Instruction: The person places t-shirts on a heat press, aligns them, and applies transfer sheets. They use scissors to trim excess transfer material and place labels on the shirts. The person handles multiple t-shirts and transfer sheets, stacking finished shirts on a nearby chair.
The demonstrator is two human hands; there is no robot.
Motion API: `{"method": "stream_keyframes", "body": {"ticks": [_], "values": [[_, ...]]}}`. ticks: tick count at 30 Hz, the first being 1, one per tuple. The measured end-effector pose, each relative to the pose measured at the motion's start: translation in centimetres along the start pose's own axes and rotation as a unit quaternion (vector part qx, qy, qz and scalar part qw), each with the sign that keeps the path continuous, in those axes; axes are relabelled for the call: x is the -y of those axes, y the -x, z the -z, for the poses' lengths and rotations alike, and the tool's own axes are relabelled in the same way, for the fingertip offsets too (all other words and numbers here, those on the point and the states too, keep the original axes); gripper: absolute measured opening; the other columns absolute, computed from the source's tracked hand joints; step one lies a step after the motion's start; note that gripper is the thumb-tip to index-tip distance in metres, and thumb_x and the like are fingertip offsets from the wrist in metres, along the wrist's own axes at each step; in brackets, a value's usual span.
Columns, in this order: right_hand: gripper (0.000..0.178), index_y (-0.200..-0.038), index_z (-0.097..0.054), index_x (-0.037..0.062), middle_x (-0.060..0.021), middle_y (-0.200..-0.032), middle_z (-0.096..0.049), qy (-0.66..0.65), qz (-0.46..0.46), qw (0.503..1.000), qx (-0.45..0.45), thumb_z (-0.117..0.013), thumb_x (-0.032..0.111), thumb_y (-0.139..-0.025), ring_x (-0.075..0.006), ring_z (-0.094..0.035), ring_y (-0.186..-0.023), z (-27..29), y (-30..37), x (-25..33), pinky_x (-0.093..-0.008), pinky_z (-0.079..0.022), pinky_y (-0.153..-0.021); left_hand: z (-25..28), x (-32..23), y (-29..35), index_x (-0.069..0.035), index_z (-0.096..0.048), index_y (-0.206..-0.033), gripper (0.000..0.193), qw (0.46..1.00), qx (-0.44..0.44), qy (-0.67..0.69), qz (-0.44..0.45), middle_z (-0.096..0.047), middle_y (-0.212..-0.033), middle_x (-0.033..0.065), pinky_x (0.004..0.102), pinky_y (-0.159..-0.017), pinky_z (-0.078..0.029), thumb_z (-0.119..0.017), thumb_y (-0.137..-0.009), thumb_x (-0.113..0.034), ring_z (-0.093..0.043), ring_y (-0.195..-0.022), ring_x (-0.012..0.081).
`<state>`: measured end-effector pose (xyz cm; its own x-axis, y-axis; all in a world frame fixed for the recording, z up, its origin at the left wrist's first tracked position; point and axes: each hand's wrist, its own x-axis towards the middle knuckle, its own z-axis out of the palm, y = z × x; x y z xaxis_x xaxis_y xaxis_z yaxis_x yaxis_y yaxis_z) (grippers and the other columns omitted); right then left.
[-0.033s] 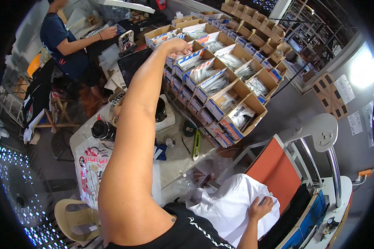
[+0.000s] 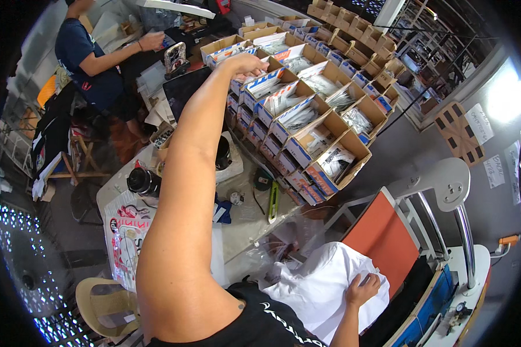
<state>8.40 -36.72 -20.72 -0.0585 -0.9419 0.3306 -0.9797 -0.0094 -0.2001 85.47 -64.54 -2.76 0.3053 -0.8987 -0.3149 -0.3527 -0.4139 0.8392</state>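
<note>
Retrieval step in hand: left hand (image 2: 246,62), fingers curled, grip contents not discernible, reaches into the cardboard bins (image 2: 307,110) of bagged items across the counter (image 2: 243,222), while right hand (image 2: 362,288) rests flat on the white shirt (image 2: 312,289); next move likely requires a clean pinch on one bag.

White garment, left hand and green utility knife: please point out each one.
White garment (image 2: 318,283), head view, on its bare middle.
Left hand (image 2: 250,62), head view, on its back.
Green utility knife (image 2: 273,201), head view, on its handle.

Open cardboard boxes (image 2: 307,110) of clear bagged packets fill twelve to two o'clock. White paper signs (image 2: 479,123) hang at three o'clock.
</note>
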Motion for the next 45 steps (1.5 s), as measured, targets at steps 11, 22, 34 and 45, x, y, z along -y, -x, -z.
{"method": "stream_keyframes", "body": {"ticks": [11,22,34,45], "values": [[0.047,-0.121,-0.059,0.001,-0.0231,-0.131,-0.056,0.0,0.006,1.0,-0.009,-0.074,0.03,-0.086,-0.0429,-0.05,-0.126,-0.5,-0.3,0.3,-0.0537,-0.037,-0.108,1.2,2.3,-1.2,-0.005,-0.079,-0.103,0.025,0.982,-0.067,-0.083,-0.157,-0.076,-0.093,0.005,0.0319,-0.077,-0.052,-0.087,-0.084,-0.019,-0.067,-0.086,0.0131],[0.046,-0.118,-0.059,0.0009,-0.023,-0.129,-0.056,-0.006,0.016,1.0,-0.016,-0.075,0.029,-0.084,-0.0429,-0.051,-0.123,-0.4,-0.4,0.3,-0.0534,-0.039,-0.106,-1.6,1.2,0.2,-0.011,-0.081,-0.103,0.021,0.926,-0.284,-0.176,-0.178,-0.077,-0.091,0.0127,0.0374,-0.081,-0.055,-0.084,-0.085,-0.023,-0.073,-0.086,0.0232],[0.046,-0.118,-0.059,0.0009,-0.0236,-0.13,-0.056,-0.006,0.017,1.0,-0.021,-0.075,0.028,-0.084,-0.0435,-0.052,-0.122,-0.5,-0.5,0.4,-0.0541,-0.039,-0.105,-2.7,1.0,0.6,-0.013,-0.082,-0.1,0.02,0.909,-0.271,-0.221,-0.226,-0.077,-0.101,0.0158,0.0433,-0.088,-0.057,-0.079,-0.086,-0.027,-0.074,-0.097,0.0331],[0.044,-0.114,-0.061,0.0008,-0.0221,-0.126,-0.059,-0.019,0.018,0.999,-0.029,-0.077,0.026,-0.083,-0.0421,-0.053,-0.121,-0.2,-0.4,0.5,-0.0532,-0.04,-0.104,-3.0,1.9,0.8,-0.016,-0.081,-0.112,0.032,0.899,-0.384,-0.115,-0.177,-0.078,-0.106,0.0142,0.0414,-0.09,-0.057,-0.084,-0.083,-0.029,-0.075,-0.101,0.0301]]}}
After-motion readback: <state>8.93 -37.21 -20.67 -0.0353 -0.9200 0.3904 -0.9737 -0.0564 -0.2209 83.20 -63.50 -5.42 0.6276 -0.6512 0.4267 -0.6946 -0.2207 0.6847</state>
